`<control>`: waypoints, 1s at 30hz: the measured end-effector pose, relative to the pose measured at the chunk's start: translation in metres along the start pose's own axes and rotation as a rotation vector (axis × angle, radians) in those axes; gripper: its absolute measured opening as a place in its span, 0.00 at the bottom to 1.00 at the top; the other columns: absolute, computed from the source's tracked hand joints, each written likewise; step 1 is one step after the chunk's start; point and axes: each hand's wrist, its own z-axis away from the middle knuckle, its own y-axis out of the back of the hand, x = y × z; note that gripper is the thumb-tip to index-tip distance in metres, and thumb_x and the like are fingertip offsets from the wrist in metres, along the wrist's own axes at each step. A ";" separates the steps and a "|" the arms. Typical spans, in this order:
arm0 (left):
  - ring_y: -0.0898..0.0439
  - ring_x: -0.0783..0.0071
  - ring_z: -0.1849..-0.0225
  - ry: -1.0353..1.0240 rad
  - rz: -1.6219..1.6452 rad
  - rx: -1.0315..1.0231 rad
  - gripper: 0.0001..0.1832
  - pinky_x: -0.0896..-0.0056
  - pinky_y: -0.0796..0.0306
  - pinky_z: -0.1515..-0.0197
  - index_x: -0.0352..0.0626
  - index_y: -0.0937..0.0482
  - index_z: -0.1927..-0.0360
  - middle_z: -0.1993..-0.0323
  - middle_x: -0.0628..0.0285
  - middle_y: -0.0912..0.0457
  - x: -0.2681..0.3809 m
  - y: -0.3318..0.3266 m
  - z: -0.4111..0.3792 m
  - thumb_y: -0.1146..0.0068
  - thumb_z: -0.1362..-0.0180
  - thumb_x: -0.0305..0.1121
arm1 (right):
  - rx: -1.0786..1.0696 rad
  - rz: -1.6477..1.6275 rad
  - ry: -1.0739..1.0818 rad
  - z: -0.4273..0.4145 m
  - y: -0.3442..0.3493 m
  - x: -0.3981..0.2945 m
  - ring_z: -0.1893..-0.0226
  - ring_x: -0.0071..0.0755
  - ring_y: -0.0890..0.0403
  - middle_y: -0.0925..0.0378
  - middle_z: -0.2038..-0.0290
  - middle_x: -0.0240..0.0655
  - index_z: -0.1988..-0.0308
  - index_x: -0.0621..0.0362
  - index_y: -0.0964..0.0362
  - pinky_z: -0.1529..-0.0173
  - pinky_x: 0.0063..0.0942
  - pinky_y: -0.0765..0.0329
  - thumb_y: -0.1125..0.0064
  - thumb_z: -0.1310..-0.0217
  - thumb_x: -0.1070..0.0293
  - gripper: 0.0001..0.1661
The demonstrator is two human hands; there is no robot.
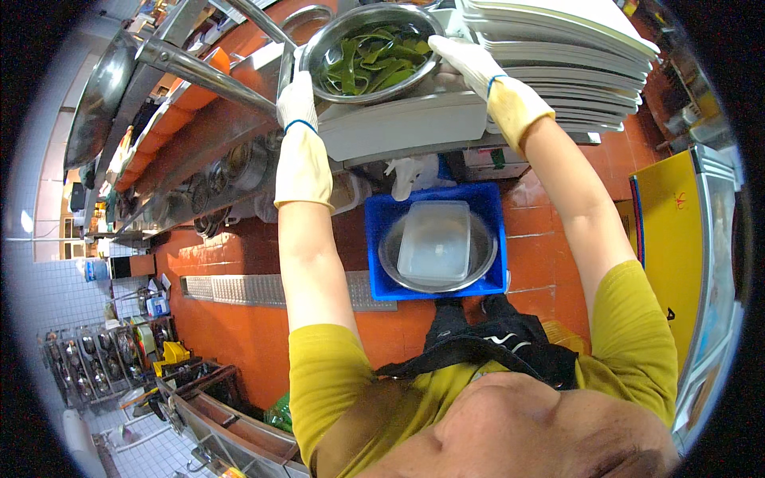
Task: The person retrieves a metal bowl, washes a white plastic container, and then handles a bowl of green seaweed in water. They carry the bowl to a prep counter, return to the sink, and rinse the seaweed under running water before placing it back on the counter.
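Both my hands, in pale knit gloves with yellowish cuffs, are on a round metal bowl [376,98] at the top of the view. Green strips that look like kelp [376,60] lie in liquid inside it. My left hand [297,104] grips the bowl's left rim, its fingers partly hidden. On the right side, my right hand [463,60] has its thumb at the rim, and the fingers are hard to make out. Beneath the bowl is a white plastic tub or tray [406,128] on a metal shelf. A stack of white trays [562,77] stands right beside my right hand.
Below, a blue crate [375,251] on the orange tiled floor holds a metal basin [484,263] with a translucent plastic container [436,239]. Metal rack bars [215,74] rise close to my left hand. A yellow-sided glass-front cabinet [669,239] stands at right.
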 end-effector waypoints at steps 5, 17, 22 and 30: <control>0.19 0.57 0.53 -0.174 -0.055 -0.036 0.29 0.62 0.29 0.48 0.26 0.18 0.55 0.57 0.43 0.16 -0.026 -0.021 -0.043 0.35 0.50 0.46 | 0.176 0.193 0.026 -0.051 -0.005 0.022 0.57 0.36 0.23 0.20 0.62 0.39 0.60 0.62 0.23 0.49 0.33 0.28 0.34 0.49 0.54 0.24; 0.18 0.48 0.55 -0.201 -0.278 0.051 0.28 0.59 0.27 0.51 0.30 0.18 0.52 0.57 0.37 0.17 -0.011 0.019 -0.040 0.36 0.52 0.43 | 0.311 0.130 0.268 -0.015 -0.042 -0.030 0.73 0.48 0.26 0.27 0.76 0.47 0.64 0.61 0.23 0.64 0.40 0.27 0.45 0.33 0.52 0.21; 0.20 0.47 0.53 -0.178 -0.096 -0.027 0.25 0.57 0.28 0.50 0.34 0.18 0.52 0.55 0.38 0.19 0.014 0.026 -0.009 0.39 0.47 0.44 | 0.138 0.041 0.133 -0.006 -0.010 -0.015 0.78 0.21 0.29 0.28 0.74 0.29 0.60 0.59 0.24 0.76 0.20 0.34 0.35 0.46 0.64 0.15; 0.21 0.65 0.63 -0.057 0.196 0.106 0.23 0.64 0.28 0.58 0.23 0.19 0.58 0.65 0.53 0.16 0.041 0.072 0.113 0.40 0.46 0.40 | 0.066 0.265 0.277 0.088 -0.022 -0.026 0.63 0.25 0.26 0.23 0.65 0.34 0.57 0.63 0.22 0.56 0.25 0.28 0.35 0.46 0.58 0.22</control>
